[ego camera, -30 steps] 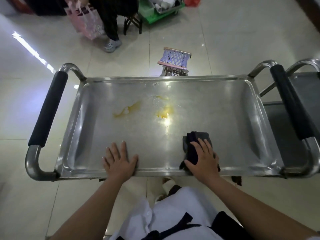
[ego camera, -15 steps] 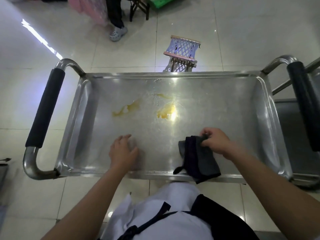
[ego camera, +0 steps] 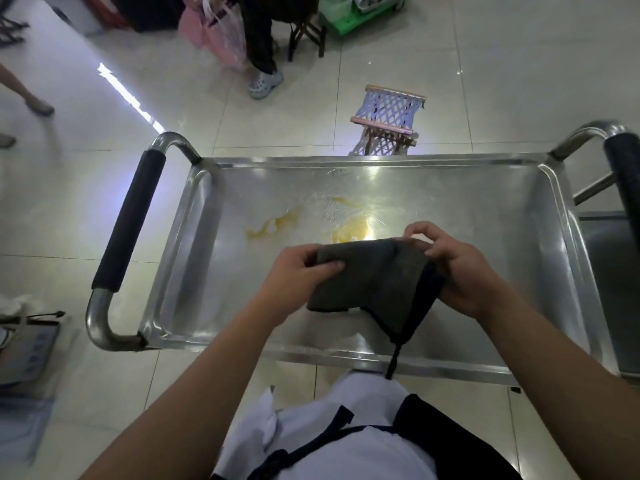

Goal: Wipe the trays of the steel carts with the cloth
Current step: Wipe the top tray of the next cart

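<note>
Cloth (ego camera: 374, 275) now lifted between hands (ego camera: 381, 268)

second cart (ego camera: 613, 271) cut off right

A canteen or food-service back area, seen from above. Glossy cream floor tiles (ego camera: 485, 81) are reflecting strip lighting. A stainless steel serving cart with a rimmed tray top (ego camera: 450, 202) and black foam-padded handles (ego camera: 130, 223) is standing in front, yellow food spills (ego camera: 273, 225) drying on it. A green plastic crate of dishware (ego camera: 349, 15) is sitting beyond, and the viewer is wearing a white uniform with a dark apron (ego camera: 433, 445).
</note>
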